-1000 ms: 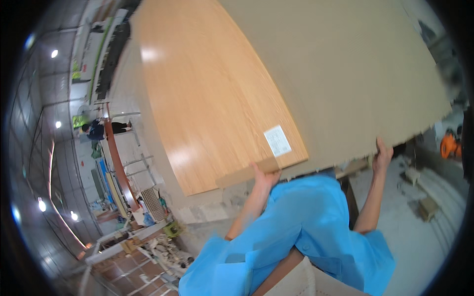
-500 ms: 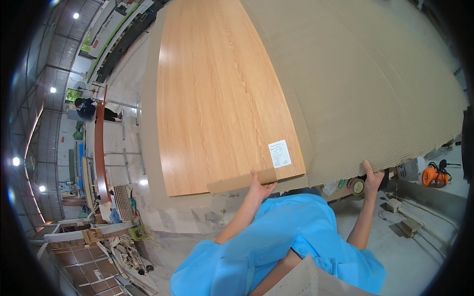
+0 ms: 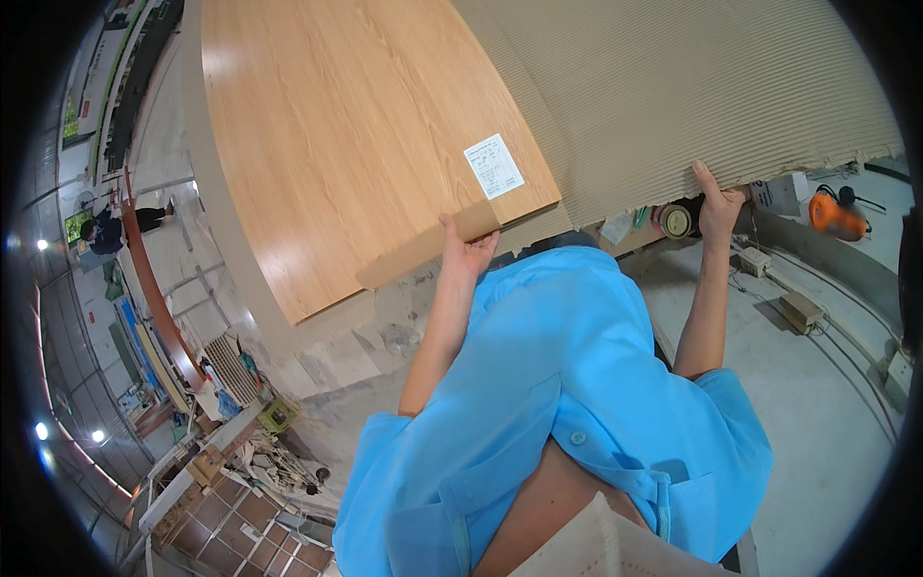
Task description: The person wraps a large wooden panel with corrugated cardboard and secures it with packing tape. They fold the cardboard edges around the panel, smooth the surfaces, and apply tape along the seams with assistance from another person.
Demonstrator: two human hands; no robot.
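A wood-grain panel [image 3: 356, 115] lies flat on brown corrugated cardboard [image 3: 692, 96], which spreads out far to the right. Near the panel's closest right corner is a white printed label [image 3: 493, 165]. A narrow cardboard flap [image 3: 409, 252] is folded up over the panel's near edge. My left hand [image 3: 466, 252] is closed on this flap, thumb on top and the other fingers partly hidden at the edge. Farther right, my right hand [image 3: 719, 207] grips the cardboard's near edge, thumb above and fingers curled below.
Below the cardboard on the right are a tape roll [image 3: 674, 221], an orange power tool [image 3: 838, 213] and cabled boxes [image 3: 800, 313]. At far left another person [image 3: 104, 231] stands by a long brown board [image 3: 154, 279]. Scrap strips [image 3: 274, 462] lie lower left.
The view has tilted and shifted, so panel and cardboard sit higher and further left. Both hands keep their grips on the flap and the cardboard edge.
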